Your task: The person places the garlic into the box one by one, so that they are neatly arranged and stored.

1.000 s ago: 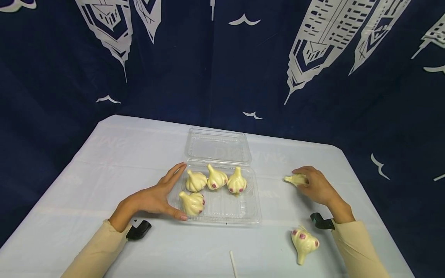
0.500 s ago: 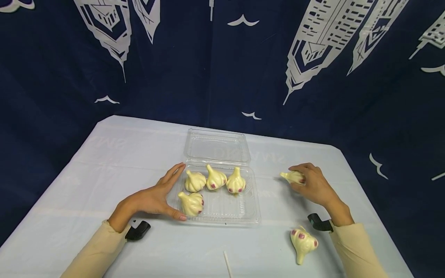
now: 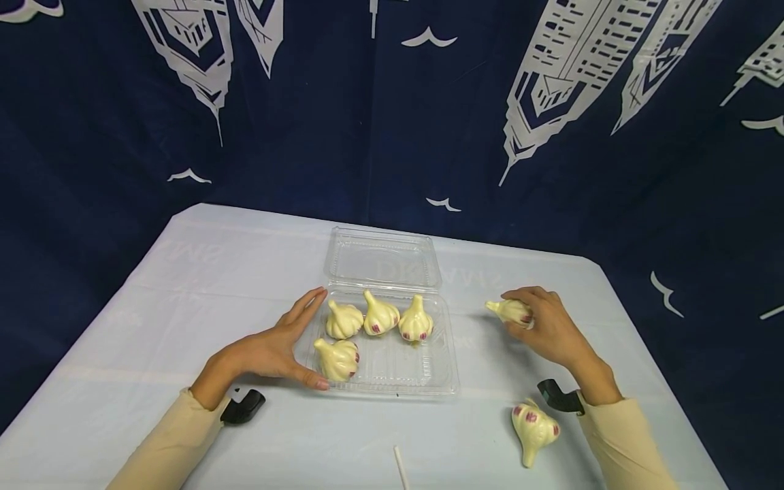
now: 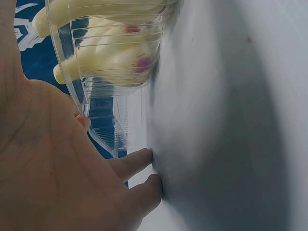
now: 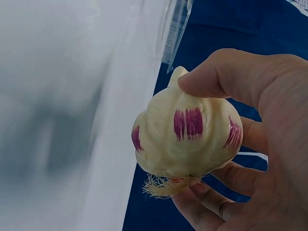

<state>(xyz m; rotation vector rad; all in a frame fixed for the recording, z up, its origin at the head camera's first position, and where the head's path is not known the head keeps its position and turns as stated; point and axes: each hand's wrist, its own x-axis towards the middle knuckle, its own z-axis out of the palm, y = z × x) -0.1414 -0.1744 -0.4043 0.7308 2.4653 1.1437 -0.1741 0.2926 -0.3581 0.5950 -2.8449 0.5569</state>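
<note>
Near the bottom edge, white stick (image 3: 401,468): lies on the tabletop (image 3: 294,449), its near end cut off by the frame.
Loose bulb (image 3: 535,430): lower right, a garlic bulb lying outside the tray, neck towards the bottom edge.
Left hand (image 3: 269,350): left of centre, fingers straight and spread around the tray's left side, gripping nothing; whether it touches the wall cannot be told.
Clear tray (image 3: 398,371): centre, containing the front bulb (image 3: 337,359) at lower left and the back row (image 3: 381,314) of three behind.
Right hand (image 3: 548,327): right of centre, thumb and fingers clamped on the held bulb (image 5: 187,130).
Held bulb: neck pointing left, well apart from the tray; it looks raised, so carrying is probably the step in hand.
Held bulb's next move: seems to call for a leftward path over the tray's right wall, then a gentle release beside the front bulb, the left hand guarding against sliding.
Clear lid (image 3: 386,257): folded back behind the tray.
Navy cloth (image 3: 367,122): fills the upper frame.
</note>
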